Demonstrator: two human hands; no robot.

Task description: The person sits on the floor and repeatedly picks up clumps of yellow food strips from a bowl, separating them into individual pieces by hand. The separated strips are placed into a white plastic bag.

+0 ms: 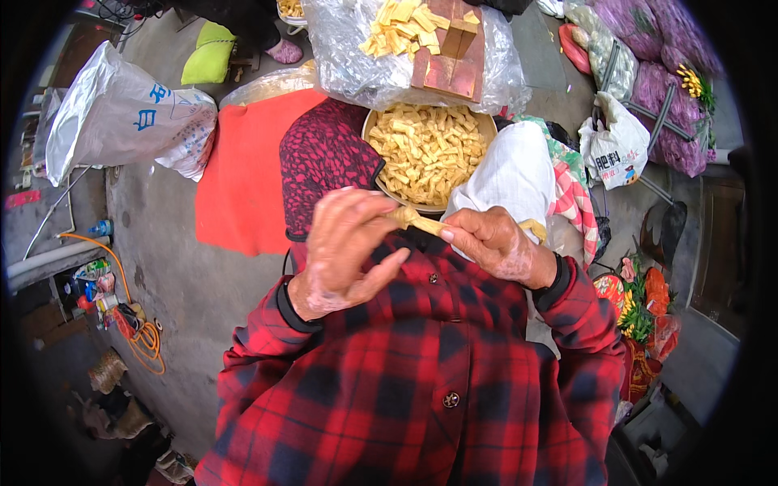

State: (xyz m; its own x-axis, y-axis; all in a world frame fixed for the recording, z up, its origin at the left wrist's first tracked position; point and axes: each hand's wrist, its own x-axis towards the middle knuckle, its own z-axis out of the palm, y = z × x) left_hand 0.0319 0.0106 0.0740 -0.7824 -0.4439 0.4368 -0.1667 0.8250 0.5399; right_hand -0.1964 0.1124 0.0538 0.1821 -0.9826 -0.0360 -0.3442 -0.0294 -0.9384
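Note:
Between my hands, above my lap, is a knotted strip of pale yellow food point(425, 223), perhaps tofu skin. My right hand point(501, 246) pinches its right end between thumb and finger. My left hand point(352, 249), slightly blurred, has its fingers apart at the strip's left, knotted end; whether they touch it I cannot tell. Just beyond, a round basin point(371, 130) full of similar yellow knots sits between my knees. Farther up, loose flat yellow strips point(404, 27) lie on clear plastic sheeting beside a reddish wooden board point(447, 79) with a wooden block point(459, 39) on it.
A red cloth point(249, 176) hangs left of my leg, with a white woven sack point(137, 115) beyond it. White cloth point(513, 164) covers my right knee. A white printed bag point(614, 143) and purple mesh sacks point(665, 115) stand at right. Another person's shoe point(284, 52) shows at top.

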